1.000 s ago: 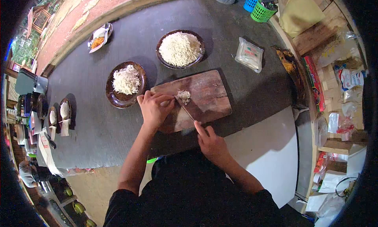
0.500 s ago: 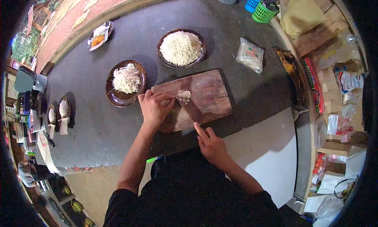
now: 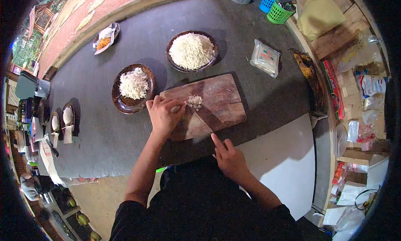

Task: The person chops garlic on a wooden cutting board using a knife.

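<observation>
On the wooden cutting board (image 3: pixel 223 97), my left hand (image 3: pixel 163 115) is closed, its fingers curled round a small pale-brown piece of food (image 3: pixel 176 109) whose kind I cannot make out. Touching its fingertips is a little heap of finely cut pale bits (image 3: pixel 194 102). My right hand (image 3: pixel 230 157) grips a knife (image 3: pixel 203 123), index finger stretched along it, the thin blade angled up-left over the board toward the heap. Beyond the board stand a brown plate of white shreds (image 3: pixel 134 83) and a larger brown plate piled with white shreds (image 3: pixel 191 51).
A sealed plastic packet (image 3: pixel 265 59) lies at the right of the dark table (image 3: pixel 167 157). Farther back is a small dish with orange food and a spoon (image 3: pixel 104 41). Green (image 3: pixel 280 13) and blue baskets stand at the far right. Two small dishes (image 3: pixel 68 115) sit at the left.
My right hand has shifted slightly right and toward me, drawing the knife back so more of its blade shows. The left hand stays nearly in place.
</observation>
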Motion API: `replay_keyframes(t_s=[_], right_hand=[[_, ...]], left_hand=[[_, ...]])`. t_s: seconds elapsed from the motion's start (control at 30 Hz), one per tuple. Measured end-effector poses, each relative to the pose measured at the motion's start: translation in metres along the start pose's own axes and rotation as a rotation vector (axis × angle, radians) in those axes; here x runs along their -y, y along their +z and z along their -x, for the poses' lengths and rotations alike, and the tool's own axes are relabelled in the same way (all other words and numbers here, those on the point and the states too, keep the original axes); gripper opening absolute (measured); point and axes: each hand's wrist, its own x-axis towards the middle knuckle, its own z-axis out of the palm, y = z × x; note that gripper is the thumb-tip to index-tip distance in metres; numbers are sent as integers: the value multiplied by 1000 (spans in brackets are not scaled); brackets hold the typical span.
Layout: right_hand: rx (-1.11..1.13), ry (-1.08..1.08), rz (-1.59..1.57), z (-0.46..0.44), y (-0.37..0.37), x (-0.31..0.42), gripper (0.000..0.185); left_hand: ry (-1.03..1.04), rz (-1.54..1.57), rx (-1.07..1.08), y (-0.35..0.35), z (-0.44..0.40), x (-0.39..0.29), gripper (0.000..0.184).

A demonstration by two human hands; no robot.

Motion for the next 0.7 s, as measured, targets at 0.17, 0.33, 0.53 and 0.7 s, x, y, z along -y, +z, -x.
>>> replay_keyframes(t_s=[0.17, 0.33, 0.53, 0.7], right_hand=[[-2, 74, -30, -8, -1, 4, 60], [45, 67, -51, -11, -7, 11, 61], [76, 58, -46, -19, 1, 11, 61], [82, 18, -52, -30, 10, 7, 65]], left_hand=[[-5, 21, 6, -1, 1, 1, 12], [-14, -1, 35, -4, 0, -2, 12], [-22, 7, 28, -4, 0, -1, 13], [-13, -1, 19, -3, 1, -2, 14]])
